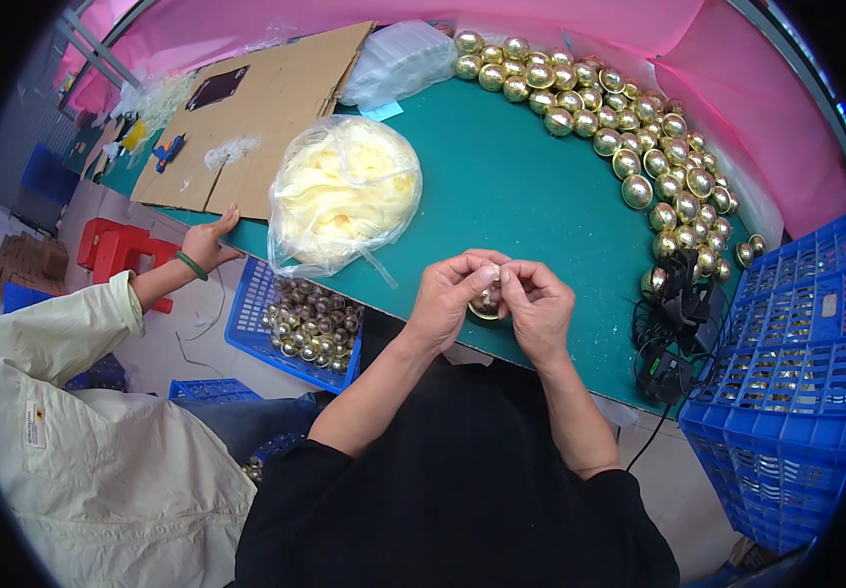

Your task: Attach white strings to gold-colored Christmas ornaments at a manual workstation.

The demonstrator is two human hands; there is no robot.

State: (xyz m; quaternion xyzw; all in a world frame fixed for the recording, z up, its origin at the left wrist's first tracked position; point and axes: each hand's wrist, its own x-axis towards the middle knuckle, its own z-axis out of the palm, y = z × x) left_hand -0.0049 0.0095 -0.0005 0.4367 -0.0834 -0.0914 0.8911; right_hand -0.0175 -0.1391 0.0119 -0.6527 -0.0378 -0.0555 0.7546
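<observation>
At the near edge of the green table, a shiny gold ball (485, 304) sits between my two hands, mostly covered by fingers. My left hand (440, 299) is closed around its left side. My right hand (541, 312) closes on it from the right, thumb and finger pinched against the left hand's fingertips at the top. Whether something small lies in that pinch is hidden. Beyond my left hand rests a clear plastic bag (345, 191) full of pale yellow ribbon-like material. Many similar gold balls (673, 176) are spread in a curved band at the far right.
Blue crates (786, 363) are stacked at the right, beside a black cable bundle (676, 328). Another blue crate (247, 318) of balls stands below the table. A co-worker's hand (209, 243) touches flattened cardboard (266, 98). Red stools (124, 257) stand at left.
</observation>
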